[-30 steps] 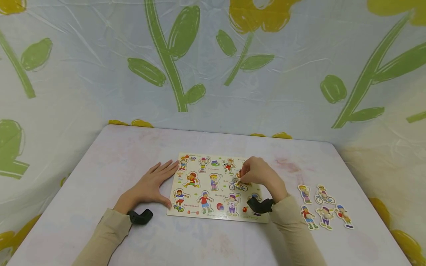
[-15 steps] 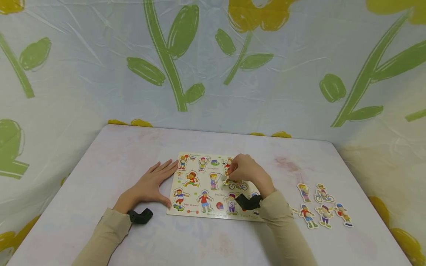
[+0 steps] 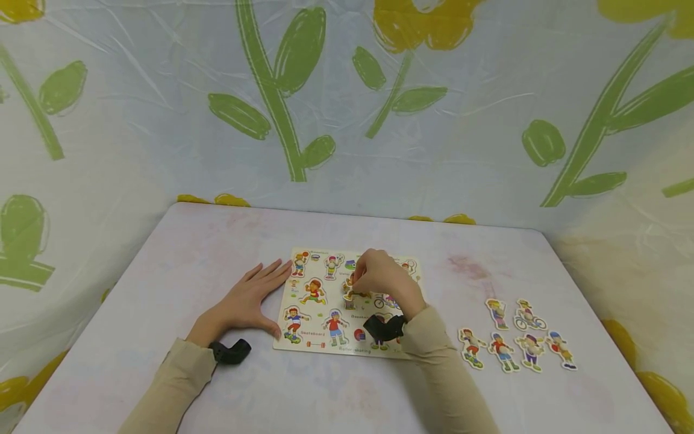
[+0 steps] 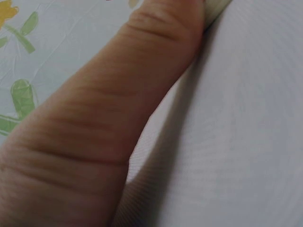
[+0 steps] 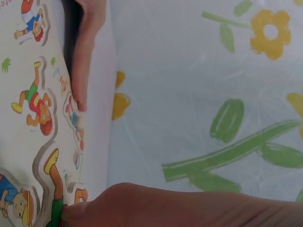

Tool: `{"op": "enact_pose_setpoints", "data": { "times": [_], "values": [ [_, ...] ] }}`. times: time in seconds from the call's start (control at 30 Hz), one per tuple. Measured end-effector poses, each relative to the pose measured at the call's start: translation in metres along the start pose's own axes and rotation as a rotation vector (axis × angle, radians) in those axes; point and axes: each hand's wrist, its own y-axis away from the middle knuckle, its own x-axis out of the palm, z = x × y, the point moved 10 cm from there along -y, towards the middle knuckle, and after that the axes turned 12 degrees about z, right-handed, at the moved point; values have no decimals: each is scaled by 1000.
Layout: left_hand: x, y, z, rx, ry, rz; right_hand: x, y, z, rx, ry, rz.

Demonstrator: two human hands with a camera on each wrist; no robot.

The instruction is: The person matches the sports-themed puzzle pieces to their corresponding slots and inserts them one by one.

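Observation:
My right hand (image 3: 387,280) pinches a runner puzzle piece (image 5: 54,182) with green shorts and a yellow shoe. It is over the middle of the wooden peg puzzle board (image 3: 332,304) and partly hides the golfer picture there. Left of the held piece, the matching runner shape (image 3: 313,292) shows on the board. My left hand (image 3: 246,304) lies spread at the board's left edge, its fingertips and thumb touching that side. In the left wrist view the thumb (image 4: 109,94) stretches toward the board's corner. Along the top row sit a basketball piece (image 3: 299,264) and a volleyball piece (image 3: 332,265).
Right of the board lie several loose pieces: a golfer (image 3: 496,314), a cyclist (image 3: 528,315), a skateboarder (image 3: 472,348), a roller skater (image 3: 504,352), a baseball player (image 3: 529,351) and a figure in red and yellow (image 3: 561,349). A pale cloth covers the table (image 3: 347,398).
My right hand has moved left across the board with the runner piece. The loose skateboarder has come out from behind the right forearm. My left hand has stayed in place.

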Motion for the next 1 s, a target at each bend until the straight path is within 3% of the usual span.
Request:
{"op": "enact_pose_setpoints", "data": {
  "times": [0.53, 1.0],
  "values": [
    [-1, -1, -1, 19, 5, 4, 21, -18, 33, -69, -30, 22],
    [-2, 0, -2, 38, 13, -5, 40, -43, 47, -94, -24, 4]
  ]
}}
